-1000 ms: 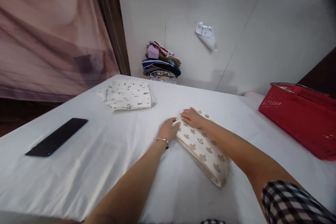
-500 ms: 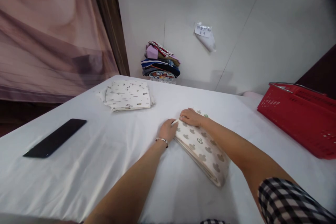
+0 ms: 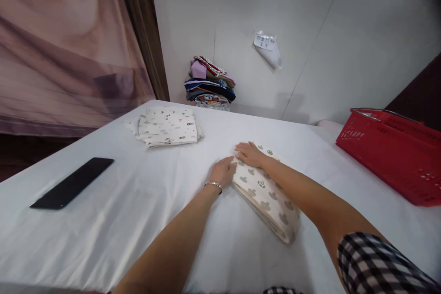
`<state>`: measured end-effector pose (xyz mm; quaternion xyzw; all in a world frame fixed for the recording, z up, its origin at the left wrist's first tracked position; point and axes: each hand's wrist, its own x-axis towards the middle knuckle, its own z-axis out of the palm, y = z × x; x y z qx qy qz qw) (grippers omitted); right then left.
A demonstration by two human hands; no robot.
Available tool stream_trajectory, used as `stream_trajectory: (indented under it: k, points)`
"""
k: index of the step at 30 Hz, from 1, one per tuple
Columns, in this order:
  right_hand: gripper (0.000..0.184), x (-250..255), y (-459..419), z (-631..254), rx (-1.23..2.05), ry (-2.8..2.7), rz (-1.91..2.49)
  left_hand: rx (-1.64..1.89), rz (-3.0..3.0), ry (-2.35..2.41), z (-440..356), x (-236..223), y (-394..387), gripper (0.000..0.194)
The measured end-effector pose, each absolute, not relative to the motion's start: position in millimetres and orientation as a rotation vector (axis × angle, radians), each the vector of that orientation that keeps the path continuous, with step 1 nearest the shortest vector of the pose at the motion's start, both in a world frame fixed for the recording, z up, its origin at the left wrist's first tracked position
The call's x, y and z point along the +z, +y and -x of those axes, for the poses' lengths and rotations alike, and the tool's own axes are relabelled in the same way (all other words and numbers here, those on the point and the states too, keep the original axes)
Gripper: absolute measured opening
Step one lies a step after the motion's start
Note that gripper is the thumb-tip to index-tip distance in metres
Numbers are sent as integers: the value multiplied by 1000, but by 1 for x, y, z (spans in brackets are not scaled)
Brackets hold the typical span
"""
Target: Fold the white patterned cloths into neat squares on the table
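A folded white cloth (image 3: 262,193) with grey mushroom-like prints and a few green outlines lies slantwise on the white-covered table (image 3: 155,220). My right hand (image 3: 250,154) rests flat on top of its far end, fingers stretched out. At the far left corner of the cloth, my left hand (image 3: 222,172), with a bracelet at the wrist, has thumb and fingers closed about the edge; the fingertips are partly hidden. Another folded white cloth (image 3: 167,125) with small scattered prints lies farther back on the left, apart from both hands.
A flat black tablet-like object (image 3: 74,183) lies at the table's left. On the right stands a red basket (image 3: 389,151) with metal handles. Behind the far edge rises a stack of folded fabrics (image 3: 210,83) by the wall, where a paper note (image 3: 266,42) hangs.
My left thumb has shifted slightly onto the cloth, and the raised white corner between my left fingers has gone down. My right hand remains nearly where it was.
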<state>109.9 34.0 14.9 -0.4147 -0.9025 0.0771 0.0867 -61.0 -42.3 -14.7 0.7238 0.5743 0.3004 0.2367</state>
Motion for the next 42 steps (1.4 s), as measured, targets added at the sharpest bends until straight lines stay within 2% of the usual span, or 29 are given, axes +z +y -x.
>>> stream_trajectory:
  k: [4, 9, 18, 24, 28, 32, 34, 39, 42]
  points:
    - [45, 11, 40, -131, 66, -2525, 1419, 809, -1982, 1603, 60, -17, -40, 42]
    - [47, 3, 49, -144, 230, -2569, 1666, 808, -1987, 1602, 59, -17, -40, 41]
    - [55, 6, 31, -172, 295, -2326, 1669, 824, -1960, 1591, 61, -14, -42, 41]
    - [66, 14, 4, -241, 599, -2027, 2020, 803, -1948, 1597, 60, -14, -41, 43]
    - [73, 22, 3, -263, 846, -1902, 2127, 833, -1921, 1589, 60, -14, -41, 43]
    - [83, 19, 12, -270, 958, -1809, 2158, 891, -1891, 1621, 63, -16, -42, 47]
    - [81, 16, 15, -271, 1063, -1764, 2158, 909, -1875, 1663, 64, -17, -45, 52]
    - [59, 22, 9, -272, 1346, -1647, 2074, 777, -1868, 1844, 64, -12, -52, 66]
    - [53, 31, -2, -274, 1485, -1597, 1924, 665, -1820, 1898, 59, -8, -51, 63]
